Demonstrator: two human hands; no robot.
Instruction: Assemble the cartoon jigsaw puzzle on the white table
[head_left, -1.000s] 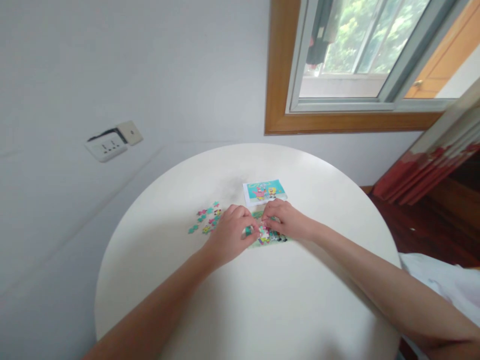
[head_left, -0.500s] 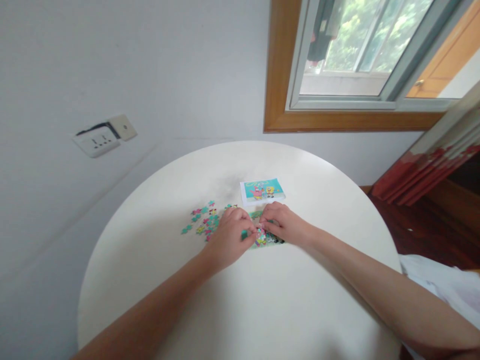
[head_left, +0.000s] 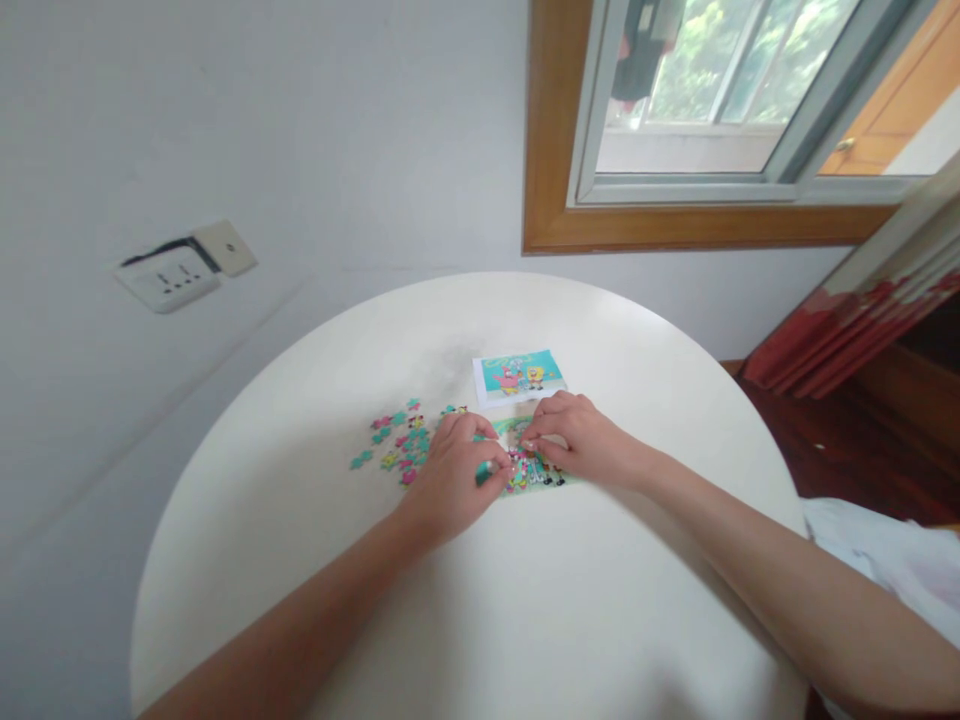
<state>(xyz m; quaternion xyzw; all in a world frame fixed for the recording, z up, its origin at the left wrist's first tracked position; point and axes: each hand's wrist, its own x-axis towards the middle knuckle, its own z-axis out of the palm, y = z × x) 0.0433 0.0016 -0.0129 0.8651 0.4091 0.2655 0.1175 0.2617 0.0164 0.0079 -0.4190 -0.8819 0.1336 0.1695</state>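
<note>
A small jigsaw puzzle (head_left: 536, 474), partly filled with colourful cartoon pieces, lies flat on the white table. My left hand (head_left: 459, 475) is at its left edge, thumb and forefinger pinched together; a teal patch shows through the loop of the fingers. From the right, my right hand (head_left: 581, 438) reaches over the upper part of the puzzle, fingertips pinched close above it. Whatever either pinch holds is too small to make out. Loose puzzle pieces (head_left: 406, 440) in teal, pink and yellow lie scattered left of my left hand, which partly covers them.
Behind the puzzle lies a picture card (head_left: 519, 376) with two cartoon figures on teal. The round white table (head_left: 450, 620) stands against a wall with a socket (head_left: 171, 278). A wood-framed window (head_left: 690, 230) and a red-and-white curtain (head_left: 817, 330) are at the right.
My right fingertips have drawn slightly apart from the left ones, uncovering more of the puzzle's pink and white pieces. My left hand stays at the left edge. The whole view has shifted slightly.
</note>
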